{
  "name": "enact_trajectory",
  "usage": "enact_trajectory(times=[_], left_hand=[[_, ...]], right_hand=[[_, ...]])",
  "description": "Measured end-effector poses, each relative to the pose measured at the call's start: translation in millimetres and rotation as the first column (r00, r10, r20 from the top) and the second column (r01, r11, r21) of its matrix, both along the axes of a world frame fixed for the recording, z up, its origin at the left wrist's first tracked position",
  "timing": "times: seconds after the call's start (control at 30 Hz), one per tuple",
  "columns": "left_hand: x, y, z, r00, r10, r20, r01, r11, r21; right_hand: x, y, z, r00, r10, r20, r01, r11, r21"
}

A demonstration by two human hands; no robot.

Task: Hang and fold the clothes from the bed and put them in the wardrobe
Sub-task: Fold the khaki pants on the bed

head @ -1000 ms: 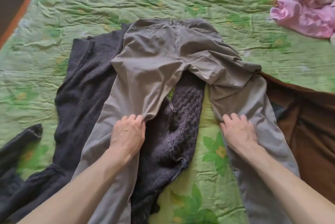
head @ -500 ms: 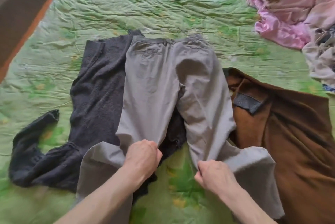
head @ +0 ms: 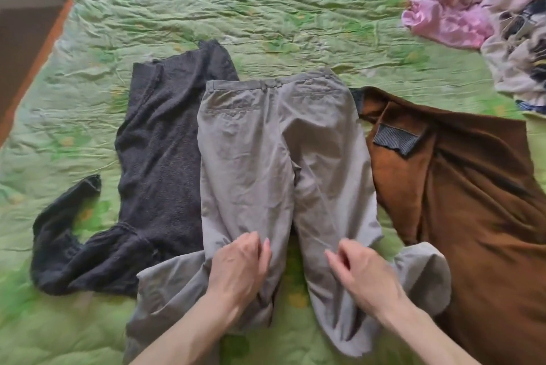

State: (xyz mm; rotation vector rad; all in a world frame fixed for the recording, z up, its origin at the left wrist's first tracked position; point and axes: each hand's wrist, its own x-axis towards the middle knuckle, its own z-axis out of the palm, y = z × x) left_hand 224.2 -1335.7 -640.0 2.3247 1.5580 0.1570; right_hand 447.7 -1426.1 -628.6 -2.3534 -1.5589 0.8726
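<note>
Grey trousers (head: 266,151) lie back-side up on the green bedspread (head: 236,10), waistband away from me, legs toward me. My left hand (head: 240,264) rests on the left leg with fingers curled into the cloth near the inner seam. My right hand (head: 360,273) pinches the cloth of the right leg. The lower part of each leg is bunched and folded outward beside my wrists. A dark grey knitted sweater (head: 165,163) lies partly under the trousers on the left. A brown jacket (head: 461,202) lies on the right.
A pile of pink and patterned clothes (head: 472,1) sits at the far right corner of the bed. The wooden bed edge (head: 38,54) runs along the left, with floor beyond. A window is past the far edge.
The trousers have been pulled toward me and straightened, with the legs brought closer together. Both hands have closed on the legs. The view has tilted up, showing more of the bed.
</note>
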Motion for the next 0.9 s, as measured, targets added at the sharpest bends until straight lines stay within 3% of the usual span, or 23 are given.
enact_trajectory(times=[0.07, 0.13, 0.23, 0.33, 0.4, 0.47, 0.53, 0.63, 0.77, 0.9], left_hand=[[0, 14, -2, 0.993, 0.079, 0.086, -0.089, 0.990, 0.113], [-2, 35, -6, 0.991, 0.104, 0.087, -0.121, 0.969, 0.218], [-8, 68, -15, 0.983, 0.175, -0.054, -0.158, 0.960, 0.231], [-15, 91, -23, 0.960, 0.177, -0.217, -0.145, 0.977, 0.157], [-18, 101, -28, 0.940, 0.228, -0.252, -0.219, 0.974, 0.062], [-19, 106, -32, 0.923, 0.339, -0.181, -0.349, 0.937, -0.025], [-19, 110, -33, 0.878, 0.477, 0.042, -0.468, 0.874, -0.129], [-17, 117, -32, 0.779, 0.570, 0.261, -0.506, 0.817, -0.276], [-19, 113, -29, 0.766, 0.588, 0.259, -0.488, 0.794, -0.362], [-29, 99, -20, 0.816, 0.527, 0.239, -0.413, 0.819, -0.398]], right_hand=[[17, 23, -2, 0.982, -0.188, -0.035, 0.191, 0.963, 0.191], [34, 49, -5, 0.945, -0.318, -0.077, 0.327, 0.913, 0.245], [59, 85, -9, 0.901, -0.417, -0.120, 0.427, 0.901, 0.075], [73, 112, -13, 0.915, -0.388, -0.109, 0.365, 0.912, -0.185], [74, 123, -19, 0.920, -0.377, -0.103, 0.339, 0.902, -0.269], [68, 130, -26, 0.911, -0.408, -0.061, 0.378, 0.884, -0.276], [61, 134, -32, 0.896, -0.445, 0.009, 0.437, 0.876, -0.206], [62, 138, -40, 0.841, -0.533, -0.098, 0.526, 0.846, -0.085], [74, 130, -42, 0.838, -0.514, -0.181, 0.517, 0.855, -0.035], [72, 108, -26, 0.877, -0.449, -0.171, 0.464, 0.884, 0.059]])
